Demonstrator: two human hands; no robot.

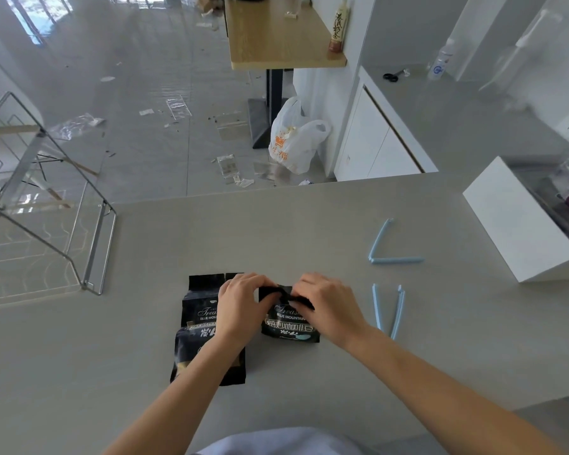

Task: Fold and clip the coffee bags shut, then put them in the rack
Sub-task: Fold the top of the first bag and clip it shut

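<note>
Two black coffee bags lie on the grey counter. The right coffee bag has its top edge rolled down, and both hands pinch that fold: my left hand at its left end, my right hand at its right end. The left coffee bag lies flat and unfolded, partly under my left forearm. Two light blue sealing clips lie open to the right: one clip close to my right hand, the other clip farther back. A white rack stands at the right edge.
A glass railing panel borders the counter on the left. Beyond the counter's far edge are a littered floor, a white plastic bag and a wooden table. A side counter holds scissors and a bottle.
</note>
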